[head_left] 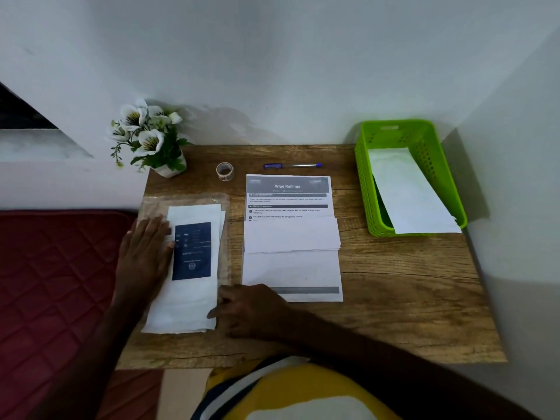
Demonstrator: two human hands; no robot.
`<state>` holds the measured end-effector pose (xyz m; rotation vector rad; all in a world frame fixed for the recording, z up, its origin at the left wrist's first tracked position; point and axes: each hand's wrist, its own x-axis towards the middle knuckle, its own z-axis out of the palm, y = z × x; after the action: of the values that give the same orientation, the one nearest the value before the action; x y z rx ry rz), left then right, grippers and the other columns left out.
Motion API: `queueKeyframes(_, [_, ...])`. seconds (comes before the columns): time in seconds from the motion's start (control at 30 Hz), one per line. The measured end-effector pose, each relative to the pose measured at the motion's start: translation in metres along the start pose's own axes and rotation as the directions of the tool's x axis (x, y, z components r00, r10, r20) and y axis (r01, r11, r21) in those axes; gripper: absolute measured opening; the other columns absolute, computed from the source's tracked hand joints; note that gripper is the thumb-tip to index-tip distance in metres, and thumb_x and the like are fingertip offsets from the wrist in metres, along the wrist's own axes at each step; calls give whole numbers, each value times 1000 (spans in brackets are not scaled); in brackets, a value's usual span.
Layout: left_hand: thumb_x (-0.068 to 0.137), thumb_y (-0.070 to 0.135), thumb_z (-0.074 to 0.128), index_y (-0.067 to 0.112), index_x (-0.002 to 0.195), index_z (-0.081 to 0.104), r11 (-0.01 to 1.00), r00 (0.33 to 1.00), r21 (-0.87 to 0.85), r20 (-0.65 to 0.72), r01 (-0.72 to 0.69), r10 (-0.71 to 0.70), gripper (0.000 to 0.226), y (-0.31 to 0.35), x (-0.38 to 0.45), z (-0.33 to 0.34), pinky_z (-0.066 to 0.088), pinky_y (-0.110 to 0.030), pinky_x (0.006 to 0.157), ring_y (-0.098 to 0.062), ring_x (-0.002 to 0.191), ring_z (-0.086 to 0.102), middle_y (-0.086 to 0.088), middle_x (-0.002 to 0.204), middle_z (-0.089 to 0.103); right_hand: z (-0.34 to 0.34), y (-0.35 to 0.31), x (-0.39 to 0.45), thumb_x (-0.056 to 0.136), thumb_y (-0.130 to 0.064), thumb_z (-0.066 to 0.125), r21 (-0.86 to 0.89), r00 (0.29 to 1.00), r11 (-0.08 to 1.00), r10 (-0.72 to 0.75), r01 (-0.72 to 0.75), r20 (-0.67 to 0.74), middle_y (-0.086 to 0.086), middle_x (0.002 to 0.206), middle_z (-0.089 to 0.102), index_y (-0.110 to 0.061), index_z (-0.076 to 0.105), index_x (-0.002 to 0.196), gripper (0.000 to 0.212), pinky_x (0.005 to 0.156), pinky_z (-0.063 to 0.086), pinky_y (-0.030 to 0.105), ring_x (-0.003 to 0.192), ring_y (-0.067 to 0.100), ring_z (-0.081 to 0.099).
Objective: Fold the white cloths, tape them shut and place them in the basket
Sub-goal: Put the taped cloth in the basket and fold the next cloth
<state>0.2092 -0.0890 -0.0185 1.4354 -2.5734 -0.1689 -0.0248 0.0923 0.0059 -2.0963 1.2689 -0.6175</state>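
flat white cloths [181, 304], dark blue label

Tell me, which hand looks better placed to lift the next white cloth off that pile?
Probably the right hand: its curled fingers sit at the lower right edge of the cloth pile, ready to pinch a layer. The left hand lies flat on the pile's left side, better suited to steadying it.

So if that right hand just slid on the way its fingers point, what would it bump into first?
The right hand points left, fingertips already at the edge of the white cloth stack. It would probably push into that stack first, though actual contact is hard to judge from this view.
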Motion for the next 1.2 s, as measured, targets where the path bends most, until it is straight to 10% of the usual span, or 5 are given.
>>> queueKeyframes(0.43, [110, 45, 24, 19, 158, 36, 1000, 999, -9, 26, -23, 24, 55, -9, 8, 6, 0, -31, 127, -10, 157, 10, 8, 167, 23, 21, -14, 11, 99, -19, 65, -175, 996, 981, -85, 78, -30, 17, 99, 63, 0, 69, 97, 19, 57, 54, 38, 77, 33, 64])
queueKeyframes(1.2, [107, 39, 28, 10, 154, 43, 996, 1000, -90, 21, 14, -12, 58, 3, 8, -13, 24, -52, 121, -30, 153, 31, -10, 164, 36, 11, -22, 13, 102, -26, 59, -98, 988, 995, -17, 2, -153, 11, 110, 63, -5, 67, 104, 23, 61, 57, 40, 82, 26, 63])
